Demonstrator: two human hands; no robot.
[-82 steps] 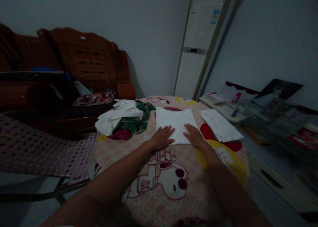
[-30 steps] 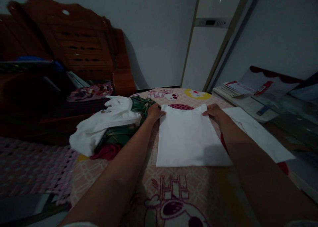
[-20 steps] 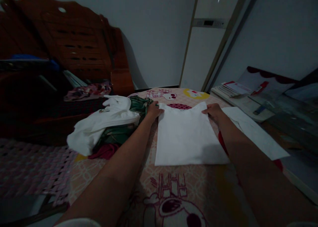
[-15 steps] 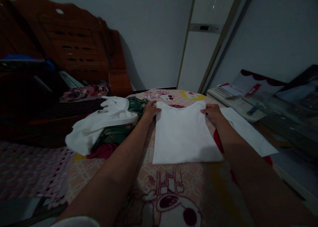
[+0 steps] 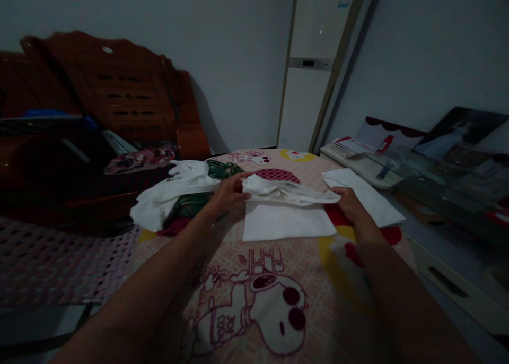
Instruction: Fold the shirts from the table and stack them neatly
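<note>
The white garment (image 5: 288,219) lies on the counter (image 5: 318,276), in from the far edge. Fingers of the left hand (image 5: 229,193) clamp its fold's left end; the right hand's (image 5: 347,202) pinch the right end.

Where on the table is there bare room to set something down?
Between the forearms, in front of the held white cloth, and behind it. Crowded: the clothes pile by the left hand, the folded cloth by the right hand.

1. Centre: white shirt (image 5: 288,222), flat layer partly hidden beneath its raised fold.
2. Left of centre: green cloth (image 5: 189,205), partly covered.
3. Top: tall appliance (image 5: 306,101), cut off.
4. Left edge: wooden bench (image 5: 127,104), cut off.
</note>
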